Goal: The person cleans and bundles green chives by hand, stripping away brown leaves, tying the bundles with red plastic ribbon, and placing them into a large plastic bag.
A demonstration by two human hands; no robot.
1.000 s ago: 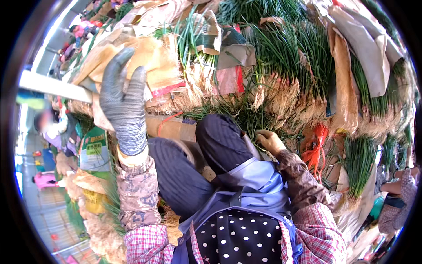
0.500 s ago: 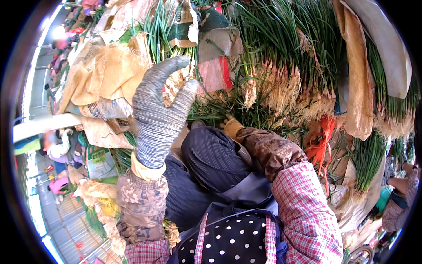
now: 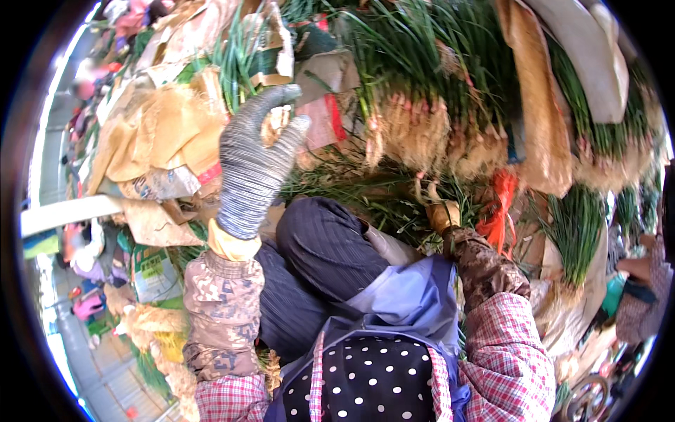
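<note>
My left hand (image 3: 259, 158), in a grey striped knit glove with a yellowish cuff, is raised over the left side of my lap. Its thumb and fingers curve apart and nothing lies between them. Low on the right, my right hand (image 3: 441, 211) reaches into loose green leaves (image 3: 380, 200) on the ground. Yellowish covering shows at its wrist; the fingertips are blurred among the stalks, so their grip is unclear. Just beyond lie bunches of green garlic (image 3: 415, 116) with pinkish bulbs, pale roots and long leaves.
An orange-red plastic strip (image 3: 500, 211) lies right of my right hand. Another green bunch (image 3: 573, 232) rests farther right. Tan sacking (image 3: 158, 126) is heaped at left, near a white pole (image 3: 70, 214). Other people are at the left edge, and a seated person (image 3: 643, 288) is at right.
My right hand has moved to the right through the loose leaves. My left hand keeps its curved shape. The whole view has shifted slightly.
</note>
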